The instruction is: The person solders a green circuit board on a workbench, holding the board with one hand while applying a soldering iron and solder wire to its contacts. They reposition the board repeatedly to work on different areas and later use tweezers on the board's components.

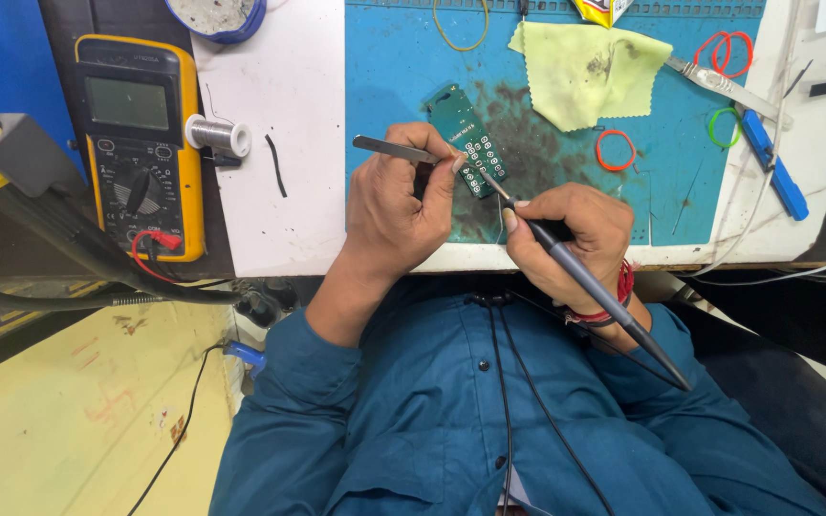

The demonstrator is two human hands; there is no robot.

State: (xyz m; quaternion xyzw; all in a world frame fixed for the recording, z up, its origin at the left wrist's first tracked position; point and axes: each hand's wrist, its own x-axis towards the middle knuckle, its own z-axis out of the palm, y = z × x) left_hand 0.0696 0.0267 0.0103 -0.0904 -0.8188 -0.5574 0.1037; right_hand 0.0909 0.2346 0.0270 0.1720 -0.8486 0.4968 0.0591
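Nearest you, your right hand (566, 239) has its fingers clamped on a dark soldering iron (590, 287), tip touching a small green circuit board (470, 141). Your left hand (399, 205) pinches metal tweezers (394, 148) shut between thumb and fingers, just beside the board. The board lies on a blue work mat (671, 191). Farther off lie a yellow cloth (585, 72), a solder spool (219, 135) and a yellow multimeter (141, 143).

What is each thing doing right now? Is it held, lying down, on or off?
Small green circuit board: flat on blue mat.
Silver metal tweezers: held by left hand.
Black soldering pen: held by right hand, tip at board.
Yellow multimeter: screen blank.
Yellow cloth: crumpled, stained.
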